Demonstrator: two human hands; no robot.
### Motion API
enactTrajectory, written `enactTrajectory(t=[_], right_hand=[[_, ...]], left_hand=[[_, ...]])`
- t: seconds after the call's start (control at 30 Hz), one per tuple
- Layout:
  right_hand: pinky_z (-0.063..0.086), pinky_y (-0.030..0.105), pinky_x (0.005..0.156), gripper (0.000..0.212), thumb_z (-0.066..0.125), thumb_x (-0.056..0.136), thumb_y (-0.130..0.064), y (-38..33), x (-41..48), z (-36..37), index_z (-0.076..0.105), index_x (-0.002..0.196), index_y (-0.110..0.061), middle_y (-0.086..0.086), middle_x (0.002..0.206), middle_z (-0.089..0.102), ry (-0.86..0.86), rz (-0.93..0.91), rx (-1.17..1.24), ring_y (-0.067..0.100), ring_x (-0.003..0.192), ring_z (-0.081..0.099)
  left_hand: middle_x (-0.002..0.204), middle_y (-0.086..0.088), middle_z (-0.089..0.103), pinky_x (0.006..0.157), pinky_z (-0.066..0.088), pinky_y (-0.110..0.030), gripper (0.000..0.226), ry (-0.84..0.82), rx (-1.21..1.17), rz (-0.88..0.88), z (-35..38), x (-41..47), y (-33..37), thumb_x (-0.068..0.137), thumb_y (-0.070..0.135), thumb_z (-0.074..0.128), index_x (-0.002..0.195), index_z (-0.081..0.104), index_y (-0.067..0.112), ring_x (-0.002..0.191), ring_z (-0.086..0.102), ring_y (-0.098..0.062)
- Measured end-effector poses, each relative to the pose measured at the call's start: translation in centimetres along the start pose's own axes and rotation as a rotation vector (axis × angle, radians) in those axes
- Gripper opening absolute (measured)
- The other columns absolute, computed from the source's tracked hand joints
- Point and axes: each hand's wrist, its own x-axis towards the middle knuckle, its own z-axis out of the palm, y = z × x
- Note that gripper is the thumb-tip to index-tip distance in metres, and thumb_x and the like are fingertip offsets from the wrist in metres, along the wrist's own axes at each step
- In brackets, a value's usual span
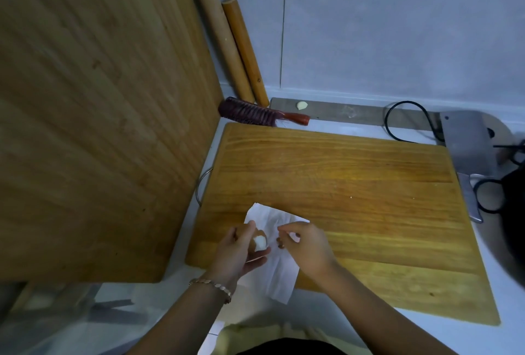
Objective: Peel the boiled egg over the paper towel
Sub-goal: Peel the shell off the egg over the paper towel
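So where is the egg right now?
In the head view, the egg sits in the left hand, just above the paper towel, near the cutting board's front-left corner.

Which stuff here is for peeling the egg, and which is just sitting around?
For the job: egg, paper towel, left hand, right hand, shell bits.
Lying about: brush, rolling pins, cleaver, scissors.

we see a large flat wooden cutting board (pixel 341 184) lying on the pale counter, its thin metal loop handle (pixel 200 184) at the left edge. a bigger bamboo board (pixel 99 113) stands upright on the left. two wooden rolling pins (pixel 235 47) lean in the corner above a dark red bristle brush (pixel 255 113). a steel cleaver (pixel 466 144) and black-handled scissors (pixel 491 195) lie at right, near a black cable (pixel 403 118).
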Motion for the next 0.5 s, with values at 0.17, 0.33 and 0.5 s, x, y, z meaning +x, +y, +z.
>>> enactTrajectory(t=[0.17,0.33,0.5], right_hand=[[0.041,0.0,0.068,0.016,0.067,0.079,-0.008,-1.2,-0.3,-0.9,0.071,0.094,-0.013,0.007,0.093,0.071,-0.113,-0.221,0.09,0.002,0.077,0.058],[0.047,0.008,0.072,0.012,0.065,0.08,-0.004,-1.4,-0.5,-1.7,0.072,0.088,-0.009,0.011,0.09,0.073,-0.136,-0.255,0.075,0.01,0.08,0.063],[0.05,0.044,0.065,0.015,0.059,0.08,-0.004,-1.8,-1.0,-1.5,0.066,0.068,0.001,0.019,0.065,0.065,-0.068,-0.372,-0.102,0.027,0.063,0.059]], left_hand=[[0.076,-0.004,0.06,0.054,0.057,-0.025,0.026,-0.099,0.128,0.035,0.2,-0.2,0.3,0.087,0.036,0.054,0.102,0.057,0.015,0.062,0.073,-0.015],[0.072,-0.002,0.056,0.052,0.056,-0.02,0.023,-0.13,0.273,0.126,0.8,-0.6,0.6,0.088,0.032,0.054,0.103,0.056,0.015,0.054,0.068,-0.008],[0.075,-0.001,0.056,0.051,0.055,-0.019,0.024,-0.123,0.308,0.162,1.3,-0.8,0.8,0.088,0.028,0.054,0.105,0.055,0.011,0.06,0.066,-0.012]])
